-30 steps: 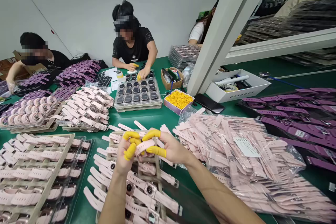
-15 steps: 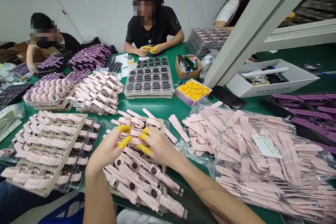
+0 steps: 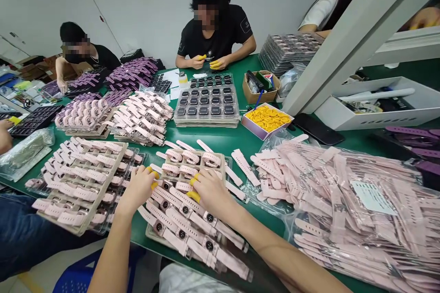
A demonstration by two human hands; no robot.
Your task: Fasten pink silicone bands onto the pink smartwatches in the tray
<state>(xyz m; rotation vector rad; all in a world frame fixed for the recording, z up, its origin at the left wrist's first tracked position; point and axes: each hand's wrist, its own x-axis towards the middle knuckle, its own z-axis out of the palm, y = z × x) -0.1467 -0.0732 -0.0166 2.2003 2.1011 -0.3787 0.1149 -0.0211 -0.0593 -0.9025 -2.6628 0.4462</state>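
In front of me lies a tray (image 3: 222, 169) of pink-strapped smartwatches. Toward the back, several watches (image 3: 190, 157) sit with their straps curled over; nearer me, others (image 3: 182, 233) lie flat with round black sensors facing up. Yellow finger covers are on both my hands. My left hand (image 3: 137, 188) is at the tray's left side, fingers curled in and tips partly hidden, so what they grip is unclear. My right hand (image 3: 212, 193) closes over a pink watch strap (image 3: 184, 187) in the middle of the tray, its fingertips partly hidden.
Stacked trays of pink watches (image 3: 82, 183) stand to the left. Bagged pink straps (image 3: 330, 192) cover the right. Farther back are a tray of dark watch faces (image 3: 206, 100), a box of yellow finger covers (image 3: 266, 119), a black phone (image 3: 318, 129) and a co-worker (image 3: 216, 32).
My left hand has drawn back from the middle of the tray to its left side, its fingers more curled. My right hand stays over the tray. The view has shifted left.
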